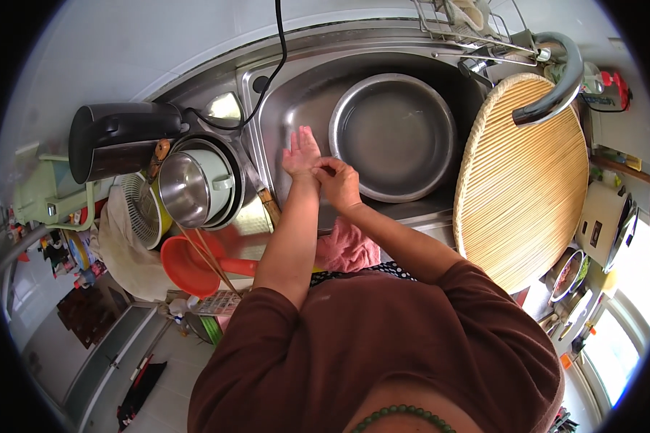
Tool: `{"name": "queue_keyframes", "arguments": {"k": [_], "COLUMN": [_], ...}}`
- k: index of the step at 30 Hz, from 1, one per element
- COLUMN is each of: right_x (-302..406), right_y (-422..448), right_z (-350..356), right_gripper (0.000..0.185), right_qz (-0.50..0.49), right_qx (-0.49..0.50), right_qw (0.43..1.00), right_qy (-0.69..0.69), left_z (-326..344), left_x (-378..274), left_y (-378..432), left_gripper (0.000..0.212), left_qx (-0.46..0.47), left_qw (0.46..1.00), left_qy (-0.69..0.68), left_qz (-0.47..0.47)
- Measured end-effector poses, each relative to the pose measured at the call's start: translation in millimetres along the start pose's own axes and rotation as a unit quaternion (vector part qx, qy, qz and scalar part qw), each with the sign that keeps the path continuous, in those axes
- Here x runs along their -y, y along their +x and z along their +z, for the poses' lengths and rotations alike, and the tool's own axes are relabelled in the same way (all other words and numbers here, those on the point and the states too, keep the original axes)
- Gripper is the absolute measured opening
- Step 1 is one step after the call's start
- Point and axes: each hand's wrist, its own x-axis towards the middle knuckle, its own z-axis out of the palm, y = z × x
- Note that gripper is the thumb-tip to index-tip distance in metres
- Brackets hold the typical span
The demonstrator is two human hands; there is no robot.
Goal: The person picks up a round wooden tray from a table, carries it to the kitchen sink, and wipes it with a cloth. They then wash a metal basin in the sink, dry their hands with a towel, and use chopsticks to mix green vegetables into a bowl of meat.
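Observation:
My left hand [302,154] is held palm up over the left part of a stainless steel sink [275,116], its fingers spread and nothing in it. The thumb and fingertips of my right hand [338,181] are bent together and touch the left wrist; whether they pinch anything is too small to tell. To the right of both hands, a round metal basin [395,138] with water in it stands in the sink. A pink cloth [346,249] hangs at the sink's front edge, below the right hand.
A round woven bamboo tray [522,184] leans at the sink's right side, under the curved faucet [566,86]. On the left are nested pots [184,189], a red plastic ladle [189,265], a wooden-handled tool [268,205] and a black electric kettle [124,135] beside a black cord.

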Motion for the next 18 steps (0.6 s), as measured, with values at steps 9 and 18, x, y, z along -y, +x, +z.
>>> {"name": "queue_keyframes", "arguments": {"k": [9,18], "right_x": [-18,-109], "right_y": [33,107], "right_z": [-2,-59], "right_gripper": [0.018,0.014], "right_qz": [-0.038,0.105], "right_qx": [-0.063,-0.085], "right_qw": [0.997,0.982], "right_qy": [-0.002,0.13], "left_z": [-16,-11], "left_x": [13,-3], "left_y": [6,12], "left_gripper": [0.053,0.055], "left_qx": [0.005,-0.043], "left_qw": [0.995,0.992], "left_qy": [-0.069,0.122], "left_qz": [-0.067,0.001]}}
